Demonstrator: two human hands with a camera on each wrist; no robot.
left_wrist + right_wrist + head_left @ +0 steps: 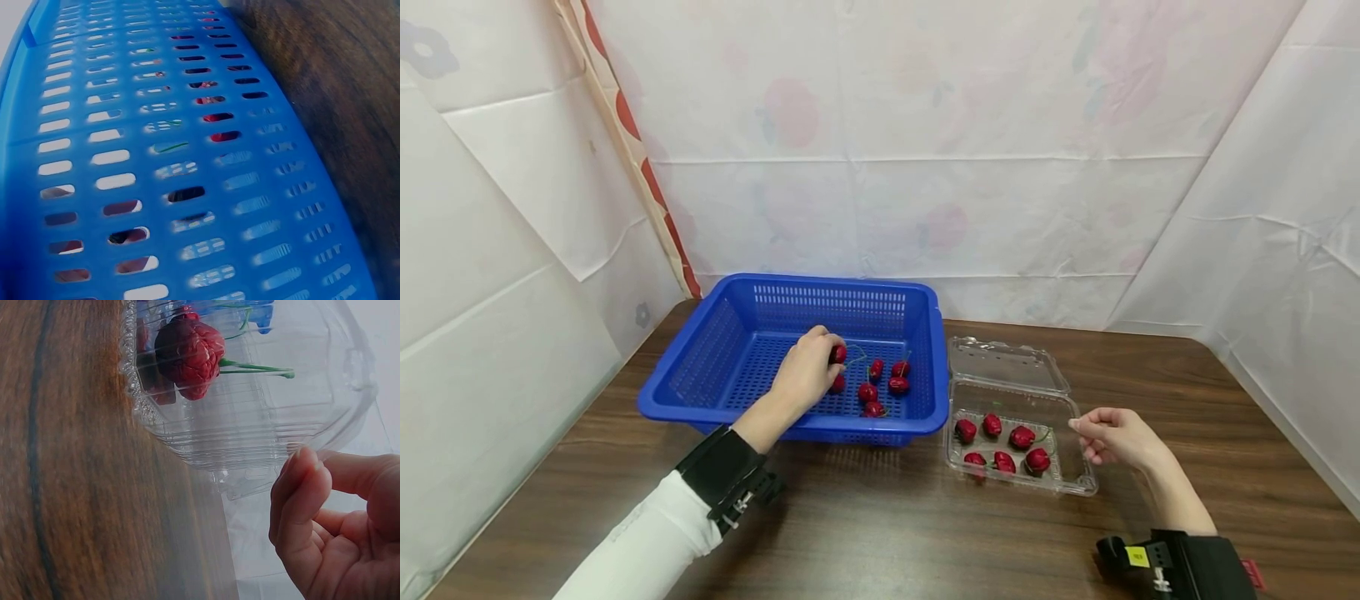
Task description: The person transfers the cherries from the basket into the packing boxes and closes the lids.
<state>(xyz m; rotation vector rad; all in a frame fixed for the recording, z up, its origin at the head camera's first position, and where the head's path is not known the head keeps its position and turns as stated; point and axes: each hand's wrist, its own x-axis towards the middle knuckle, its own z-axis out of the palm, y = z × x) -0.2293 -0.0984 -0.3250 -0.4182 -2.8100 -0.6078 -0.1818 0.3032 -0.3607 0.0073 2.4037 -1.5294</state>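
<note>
My left hand [805, 367] reaches over the near side of a blue plastic basket [655, 404] and pinches a dark red cherry [838, 354] with a green stem. Another cherry [837, 384] lies just under those fingers, and several more [868, 392] lie to their right on the basket floor. In the left wrist view the slotted basket wall [125, 140] hides most of that hand. On the right, my right hand [1116, 437] pinches the side rim of a clear plastic clamshell box [1078, 483]. Several cherries [1022, 437] lie inside it; one [190, 356] shows closely in the right wrist view.
The clamshell's lid [1007, 367] is folded back towards the wall, its box close beside the basket's right end. Both containers stand on a dark wood table [880, 533]. Pale patterned sheeting [880, 208] hangs behind and at both sides.
</note>
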